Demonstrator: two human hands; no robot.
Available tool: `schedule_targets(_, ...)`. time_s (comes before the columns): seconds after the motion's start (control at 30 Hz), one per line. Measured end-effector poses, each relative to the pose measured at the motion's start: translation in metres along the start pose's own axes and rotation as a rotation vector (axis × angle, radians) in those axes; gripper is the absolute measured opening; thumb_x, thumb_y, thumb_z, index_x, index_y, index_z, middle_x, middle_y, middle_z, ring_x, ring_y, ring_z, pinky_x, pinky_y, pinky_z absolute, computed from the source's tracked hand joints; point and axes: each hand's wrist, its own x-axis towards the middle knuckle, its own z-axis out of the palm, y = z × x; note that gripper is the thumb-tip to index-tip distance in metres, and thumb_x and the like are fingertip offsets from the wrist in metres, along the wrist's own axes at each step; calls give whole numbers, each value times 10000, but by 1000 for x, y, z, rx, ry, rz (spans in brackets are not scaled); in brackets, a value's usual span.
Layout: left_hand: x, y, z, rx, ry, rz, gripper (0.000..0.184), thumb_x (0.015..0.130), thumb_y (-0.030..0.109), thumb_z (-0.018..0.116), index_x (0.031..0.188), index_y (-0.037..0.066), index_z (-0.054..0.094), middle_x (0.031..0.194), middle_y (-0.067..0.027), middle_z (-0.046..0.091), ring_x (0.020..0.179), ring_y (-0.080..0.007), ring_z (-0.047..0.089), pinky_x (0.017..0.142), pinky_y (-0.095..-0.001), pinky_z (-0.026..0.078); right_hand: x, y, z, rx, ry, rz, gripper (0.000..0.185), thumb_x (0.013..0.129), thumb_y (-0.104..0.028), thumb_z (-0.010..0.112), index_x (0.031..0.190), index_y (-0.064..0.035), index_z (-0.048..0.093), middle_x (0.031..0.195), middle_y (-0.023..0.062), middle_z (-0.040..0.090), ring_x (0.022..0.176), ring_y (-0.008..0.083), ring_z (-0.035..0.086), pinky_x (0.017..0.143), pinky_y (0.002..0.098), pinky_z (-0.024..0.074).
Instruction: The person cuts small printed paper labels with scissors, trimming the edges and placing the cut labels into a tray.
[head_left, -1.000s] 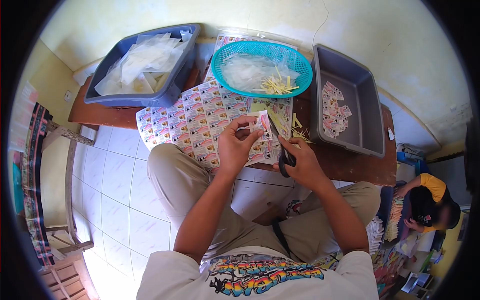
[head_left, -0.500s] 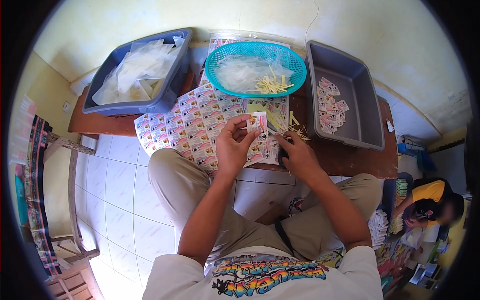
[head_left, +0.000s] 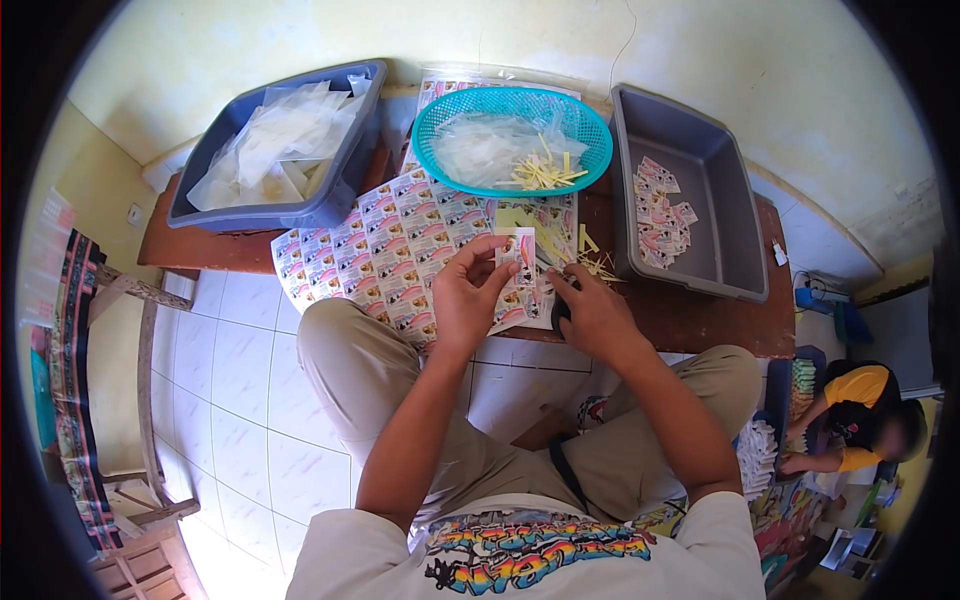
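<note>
My left hand (head_left: 468, 290) pinches a small printed label (head_left: 516, 258) upright between thumb and fingers. Close to its right, my right hand (head_left: 598, 312) is closed around black-handled scissors (head_left: 562, 312); their blades are hard to make out. Under both hands spread sheets of uncut printed labels (head_left: 375, 245), covering the bench's middle and hanging past its front edge. Thin yellowish paper strips (head_left: 590, 240) lie scattered just beyond my right hand.
On the wooden bench (head_left: 690, 325), a turquoise basket (head_left: 420, 150) holds clear plastic pieces and yellow strips. A blue-grey tub (head_left: 345, 190) of translucent sheets stands left; a grey tub (head_left: 715, 185) with cut labels (head_left: 660, 215) stands right. Another person (head_left: 860, 410) works at far right.
Both my hands stay nearly in place, with the label turned slightly. The black scissor handle shows more clearly now. At far right the other person's arms have shifted.
</note>
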Motion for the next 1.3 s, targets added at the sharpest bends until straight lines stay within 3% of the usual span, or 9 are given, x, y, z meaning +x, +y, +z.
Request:
schedule_targets(0.5, -1, -3, 0, 32, -1, 41, 330, 958, -25, 759, 1282, -15, 697, 1065, -86, 777, 940, -100, 716, 838, -255, 579, -3, 2, -5, -102, 53, -52, 671, 854, -175, 750, 1492, -85, 565, 1452, 174, 532, 1194, 354, 653, 939, 483, 594)
schedule_targets(0.57, -1, -2, 0, 29, -5, 34, 330, 957, -23, 761, 1281, -14, 697, 1064, -88, 779, 942, -104, 719, 833, -257, 581, -2, 0, -14, 81, 113, -31, 532, 907, -153, 730, 1429, -108, 635, 1319, 160, 634, 1114, 342, 707, 940, 445, 590)
schedule_targets(0.7, -1, -1, 2, 6, -16, 28, 345, 942, -39, 772, 1277, -22, 693, 1141, -101, 747, 982, -129, 726, 854, -270, 618, 6, -7, -27, 473, 205, -56, 442, 944, -106, 706, 1384, -74, 683, 1143, 159, 719, 943, 293, 748, 865, 382, 605)
schedule_targets(0.77, -1, 2, 2, 7, -21, 6, 345, 940, -39, 774, 1274, -25, 690, 1136, -107, 751, 993, -136, 730, 859, -274, 624, 8, -14, -31, 677, 270, -47, 428, 965, -112, 716, 1372, 13, 668, 996, 166, 759, 821, 255, 773, 795, 344, 614)
schedule_targets(0.8, -1, 3, 3, 16, -27, -16, 349, 939, -38, 775, 1276, -28, 687, 1132, -108, 754, 998, -137, 732, 867, -276, 625, 11, -16, -29, 678, 270, -44, 428, 965, -112, 716, 1372, 13, 668, 996, 166, 759, 821, 255, 773, 795, 344, 614)
schedule_targets(0.87, -2, 3, 5, 27, -39, -39, 353, 938, -37, 776, 1278, -31, 684, 1128, -109, 757, 1003, -138, 733, 876, -278, 627, 14, -18, -25, 991, 250, 56, 458, 980, -109, 727, 1414, 13, 644, 995, 143, 783, 791, 185, 781, 725, 313, 619)
schedule_targets(0.97, -2, 1, 6, 30, -54, -47, 358, 939, -30, 780, 1283, -28, 682, 1101, -106, 764, 982, -137, 738, 871, -272, 621, 20, -19, -21, 1037, 269, 52, 453, 976, -91, 741, 1408, 12, 650, 999, 124, 783, 807, 150, 782, 684, 281, 617)
schedule_targets(1.03, -3, -2, 7, 7, -46, -16, 326, 941, 0, 791, 1255, -15, 706, 975, -93, 788, 871, -102, 729, 759, -252, 598, 23, -19, -22, 1019, 268, 64, 460, 968, -80, 749, 1409, 6, 652, 996, 123, 781, 808, 151, 782, 686, 281, 620)
schedule_targets(1.3, -5, -8, 5, 26, -71, -37, 246, 939, 12, 796, 1179, -17, 752, 949, -107, 797, 841, -109, 738, 745, -257, 607, 31, -15, -16, 1016, 308, 71, 476, 952, -70, 767, 1412, -15, 659, 997, 118, 781, 821, 138, 772, 703, 281, 629)
